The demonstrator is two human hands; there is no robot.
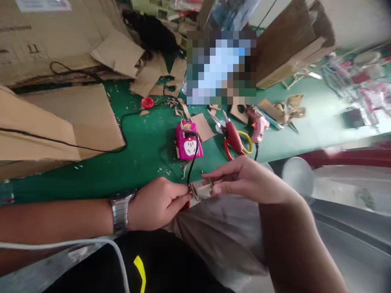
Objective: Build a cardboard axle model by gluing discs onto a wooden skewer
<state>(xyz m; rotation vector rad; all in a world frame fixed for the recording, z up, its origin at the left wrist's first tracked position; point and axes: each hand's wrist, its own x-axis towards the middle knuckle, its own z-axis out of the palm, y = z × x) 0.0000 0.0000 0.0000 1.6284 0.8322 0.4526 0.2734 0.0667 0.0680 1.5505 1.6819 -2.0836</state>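
Though blurry, carton print (16, 28) beyond hands (155, 203)

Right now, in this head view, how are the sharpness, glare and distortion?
Head view: the small cardboard piece between the left hand and right hand is soft, its edges smeared; pale glare washes out the right side of the green tabletop; the clutter at far right is blurred and stretched; a pixelated block hides part of the top centre.

Both hands (201, 193) (fingers pinched) close together
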